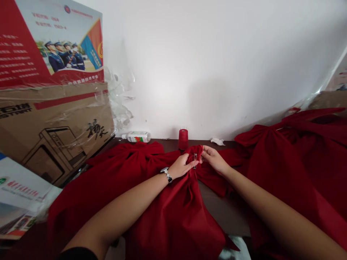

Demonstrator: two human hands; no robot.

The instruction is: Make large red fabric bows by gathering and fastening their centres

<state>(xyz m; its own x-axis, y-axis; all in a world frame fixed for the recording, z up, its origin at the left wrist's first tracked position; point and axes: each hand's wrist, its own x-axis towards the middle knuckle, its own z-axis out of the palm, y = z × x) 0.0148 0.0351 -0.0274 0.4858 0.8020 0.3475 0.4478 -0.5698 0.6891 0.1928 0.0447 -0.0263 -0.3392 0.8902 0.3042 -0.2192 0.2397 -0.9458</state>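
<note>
In front of me lies a red fabric bow [176,216] with long tails, its gathered centre raised between my hands. My left hand [182,166] is closed on the gathered red cloth, thumb pointing right. A small metal clip [195,161] shows at the knot, close to the left thumb. From the right, my right hand [213,157] pinches the edge of the same gathered cloth with thumb and forefinger. Whether a needle or thread is between those fingers I cannot tell. A bracelet watch [166,174] circles the left wrist.
Behind the bow stands a spool of red thread [183,139] with pins or needles on top. A white bottle [137,137] lies left of it, a crumpled tissue [217,141] right. More red bows [290,155] flank me. Cardboard boxes [54,126] stand left against the white wall [217,54].
</note>
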